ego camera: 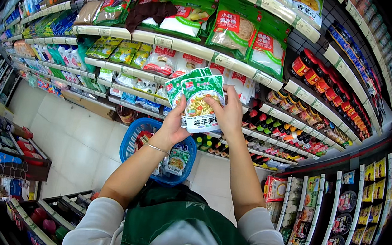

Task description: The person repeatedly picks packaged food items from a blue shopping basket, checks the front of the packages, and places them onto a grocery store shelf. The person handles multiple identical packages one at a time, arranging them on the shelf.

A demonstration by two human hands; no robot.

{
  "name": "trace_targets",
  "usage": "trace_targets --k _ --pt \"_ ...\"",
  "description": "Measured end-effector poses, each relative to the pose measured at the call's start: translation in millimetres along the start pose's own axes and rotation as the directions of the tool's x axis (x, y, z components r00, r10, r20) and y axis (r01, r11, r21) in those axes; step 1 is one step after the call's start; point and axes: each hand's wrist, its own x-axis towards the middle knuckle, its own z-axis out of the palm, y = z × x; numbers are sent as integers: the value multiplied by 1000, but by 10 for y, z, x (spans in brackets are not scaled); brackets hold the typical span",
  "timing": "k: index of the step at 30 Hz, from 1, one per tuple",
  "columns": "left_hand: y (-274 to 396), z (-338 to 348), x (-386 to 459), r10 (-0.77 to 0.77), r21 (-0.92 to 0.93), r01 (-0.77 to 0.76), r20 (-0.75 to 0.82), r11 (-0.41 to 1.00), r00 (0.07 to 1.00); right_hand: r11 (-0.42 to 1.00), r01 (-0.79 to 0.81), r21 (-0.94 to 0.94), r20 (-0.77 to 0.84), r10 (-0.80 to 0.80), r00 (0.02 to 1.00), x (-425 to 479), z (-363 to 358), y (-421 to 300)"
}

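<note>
A fanned stack of green and white food packets [203, 105] is held between both hands above the blue basket. My left hand [174, 124] grips the lower left edge of the stack, its thumb on the front. My right hand [227, 111] holds the upper right side, thumb across the front packet's picture. Beneath my hands, a blue plastic basket [127, 140] contains similar packets [177, 162] and some red packages [144, 138]. The basket's base is hidden by my left forearm and its contents.
Shelves ahead carry green bags of rock sugar [234, 28], with a dark brown cloth [150, 12] lying over some. Red-lidded jars [302, 62] and sauce bottles [263, 126] stand at right. More racks [335, 209] flank the tiled floor [84, 128].
</note>
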Motion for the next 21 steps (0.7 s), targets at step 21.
trace_targets --k 21 --pt "702 16 99 -51 233 67 -75 970 996 -607 -548 576 245 -511 824 604 -7 -395"
